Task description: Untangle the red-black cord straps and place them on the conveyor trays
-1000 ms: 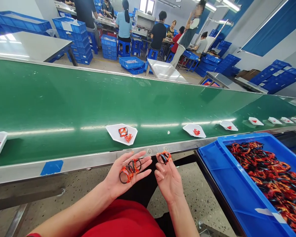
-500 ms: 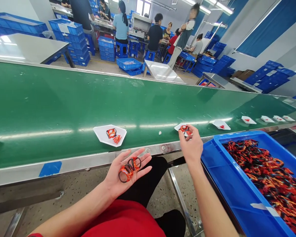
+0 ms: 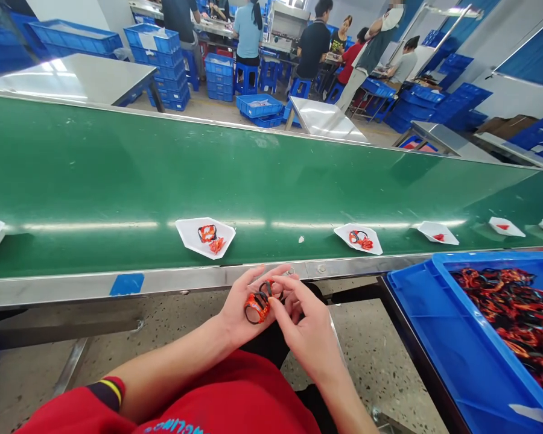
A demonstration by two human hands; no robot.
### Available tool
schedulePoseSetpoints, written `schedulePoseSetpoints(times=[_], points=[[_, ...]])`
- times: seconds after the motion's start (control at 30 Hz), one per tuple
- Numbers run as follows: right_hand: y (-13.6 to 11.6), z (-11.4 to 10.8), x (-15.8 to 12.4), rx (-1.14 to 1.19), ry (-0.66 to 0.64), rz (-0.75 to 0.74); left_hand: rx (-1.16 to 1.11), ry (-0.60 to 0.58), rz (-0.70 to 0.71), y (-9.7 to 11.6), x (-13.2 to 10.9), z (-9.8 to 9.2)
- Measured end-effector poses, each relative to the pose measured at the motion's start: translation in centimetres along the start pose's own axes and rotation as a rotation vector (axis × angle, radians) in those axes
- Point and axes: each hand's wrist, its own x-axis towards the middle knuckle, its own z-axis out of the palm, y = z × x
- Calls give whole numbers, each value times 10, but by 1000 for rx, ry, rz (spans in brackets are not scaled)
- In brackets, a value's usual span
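Since all positions key to the green conveyor belt [image 3: 208, 169], entries run outward from its near edge. Item one: the left hand [image 3: 242, 316], just below that edge, palm up, its grip loosely cupped with the fingers slightly spread. Item two: orange-and-black looped bands [image 3: 257, 306], at least two, resting on that palm and also below the belt edge. Item three: the right hand [image 3: 303, 331], close over the left, its grip drawn together, with the fingertips [image 3: 271, 302] touching at or beside the bands; whether they pinch a band is hidden, so this cannot be told. Item four: white paper trays [image 3: 192, 232], six in view in a row along the belt. The tray nearest above the hands and the next to its right each carry one band loop and an orange piece; the farther ones show small red bits. Item five: a blue plastic crate [image 3: 416, 319], below the belt edge to the right, holding a heap of tangled orange-and-black bands [image 3: 511, 313]. Item six: a strip of blue tape [image 3: 127, 284] on the belt's steel rail [image 3: 54, 289], left of the hands. Item seven: a red sleeve [image 3: 72, 410] on the left arm, below the belt. Item eight: stacked blue crates [image 3: 156, 60] and co-workers [image 3: 314, 45], well beyond the belt's far edge.
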Motion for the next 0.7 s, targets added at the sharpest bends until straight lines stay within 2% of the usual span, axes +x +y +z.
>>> schedulePoseSetpoints(times=[0.07, 0.17, 0.4, 0.53, 0.7], points=[[5, 5, -1, 55, 23, 32, -3, -9, -7, -2, 1, -2], [15, 0, -1, 208, 91, 136, -45, -46, 3, -4, 3, -6], [43, -12, -9, 779, 314, 443, -129, -87, 2, -6, 2, -7], [51, -9, -10, 975, 343, 503, -124, -113, -19, -7, 2, -7], [54, -6, -13, 1039, 361, 523, -126, -114, -20, -9, 3, -9]])
